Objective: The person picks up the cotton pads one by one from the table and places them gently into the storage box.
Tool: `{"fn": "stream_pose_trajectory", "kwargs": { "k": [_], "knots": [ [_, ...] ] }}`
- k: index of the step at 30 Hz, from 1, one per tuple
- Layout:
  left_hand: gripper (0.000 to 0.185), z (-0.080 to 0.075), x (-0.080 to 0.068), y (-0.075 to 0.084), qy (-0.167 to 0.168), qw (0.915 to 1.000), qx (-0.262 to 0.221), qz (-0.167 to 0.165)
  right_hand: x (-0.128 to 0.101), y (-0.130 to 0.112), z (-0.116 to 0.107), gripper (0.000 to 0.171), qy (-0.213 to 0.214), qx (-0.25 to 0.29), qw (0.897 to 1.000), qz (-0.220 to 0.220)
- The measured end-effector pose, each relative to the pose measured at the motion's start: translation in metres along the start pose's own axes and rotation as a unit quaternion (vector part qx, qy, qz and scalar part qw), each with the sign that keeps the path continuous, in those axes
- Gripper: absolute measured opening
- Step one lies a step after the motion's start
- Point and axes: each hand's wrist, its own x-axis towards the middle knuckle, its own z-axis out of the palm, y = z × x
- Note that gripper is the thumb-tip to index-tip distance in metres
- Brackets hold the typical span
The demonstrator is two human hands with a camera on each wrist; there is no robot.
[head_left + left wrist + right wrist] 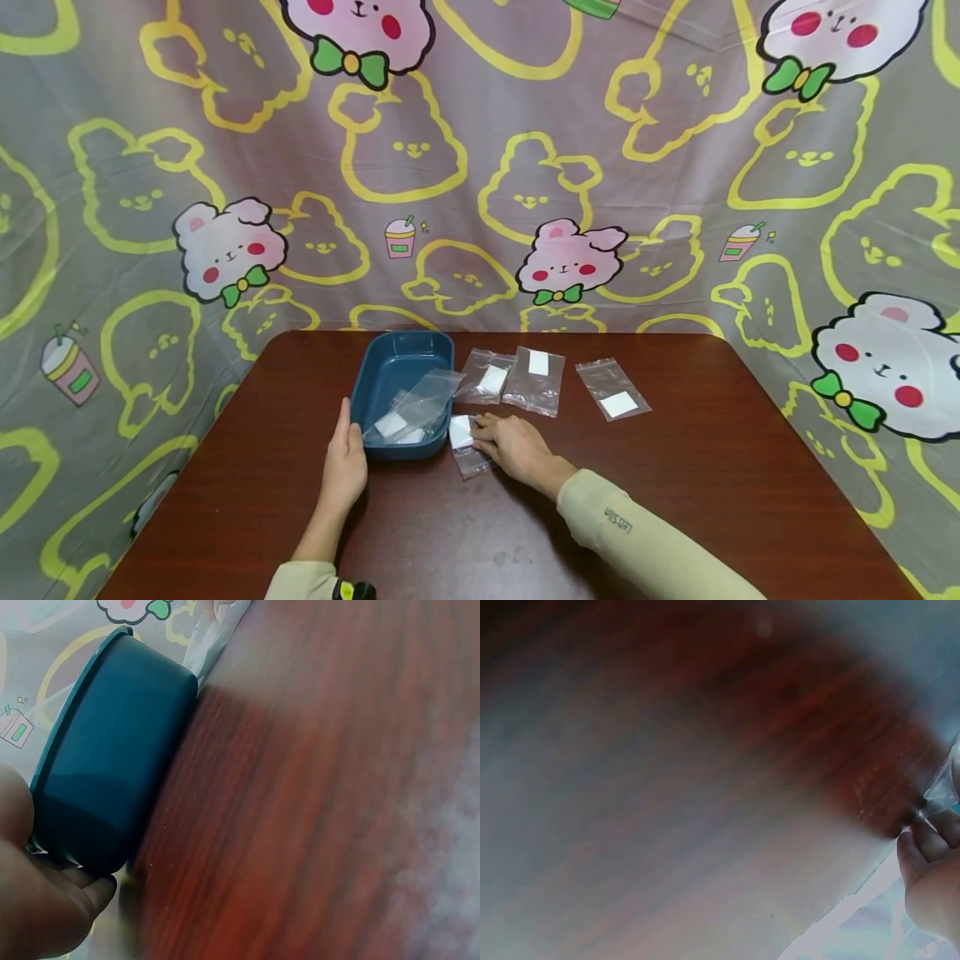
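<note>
One small bag (467,446) under right hand (513,446) fingertips, pinched; left hand (343,467) flat against tray (378,375).

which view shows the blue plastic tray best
The head view: the whole dark blue plastic tray shows from above, with clear bags inside and the left hand against its side. The left wrist view shows only its outer wall, close up. The right wrist view is blurred; no tray is discernible.
</note>
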Motion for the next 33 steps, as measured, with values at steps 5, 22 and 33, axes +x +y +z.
{"fn": "stream_pose_trajectory", "kwargs": {
  "k": [5,22,33],
  "knots": [
    [0.056,-0.0005,-0.0002,0.0007,-0.001,1.0,0.002,0.001,0.0005,0.0004,0.0015,0.026,0.001,-0.001,1.0,0.0],
    [0.057,-0.0006,-0.0004,0.0023,-0.005,1.0,0.002,-0.003,-0.0005,-0.0006,-0.0001,0.025,0.009,0.006,1.0,-0.011],
    [0.056,0.0001,-0.001,0.0006,-0.004,1.0,0.007,0.0,-0.0019,-0.0002,-0.0013,0.023,0.027,0.01,0.999,-0.016]
  ]
}}
